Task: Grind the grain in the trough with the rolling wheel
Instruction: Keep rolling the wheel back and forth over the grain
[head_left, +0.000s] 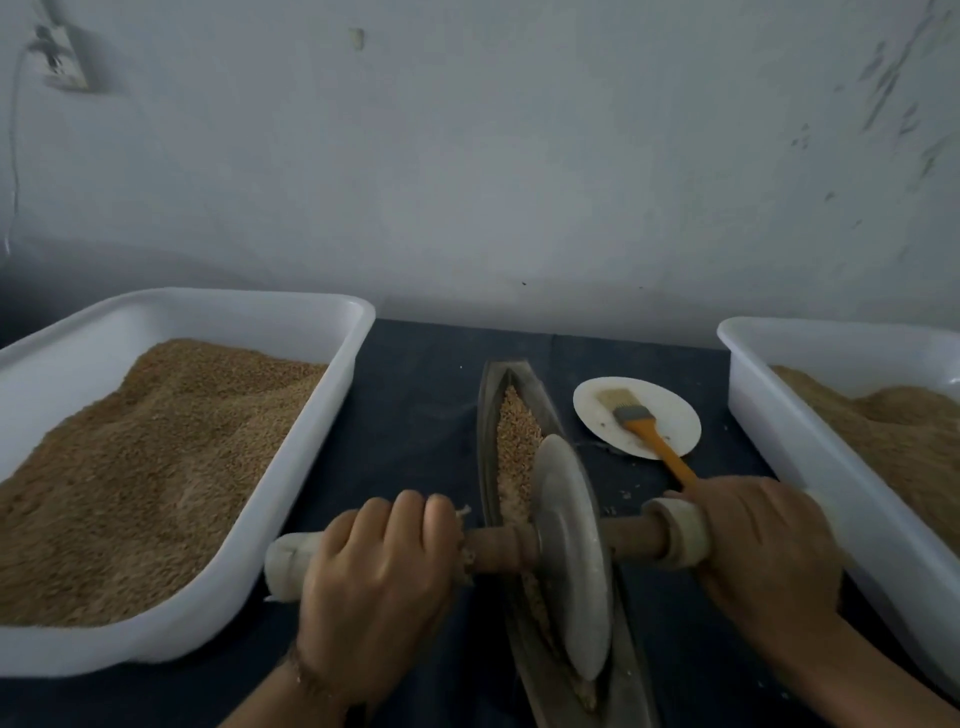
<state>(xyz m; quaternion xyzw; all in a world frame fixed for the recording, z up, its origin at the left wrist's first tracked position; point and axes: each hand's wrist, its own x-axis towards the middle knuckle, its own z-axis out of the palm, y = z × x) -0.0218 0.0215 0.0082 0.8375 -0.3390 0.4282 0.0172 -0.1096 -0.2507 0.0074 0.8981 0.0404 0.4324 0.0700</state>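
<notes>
A long narrow boat-shaped trough (545, 402) lies lengthwise on the dark cloth in front of me. Pale grain (514, 441) fills its groove. A grey metal rolling wheel (571, 551) stands on edge in the near half of the trough, on a wooden axle (498, 548) with cloth-wrapped ends. My left hand (374, 582) grips the left handle, fingers curled over it. On the other end, my right hand (763, 551) grips the right handle beside its white wrap (675, 535).
A large white tub (291, 493) of brown grain sits at the left, and another white tub (779, 441) of ground meal at the right. A white plate (670, 415) with an orange-handled brush (644, 426) lies right of the trough. A pale wall stands behind.
</notes>
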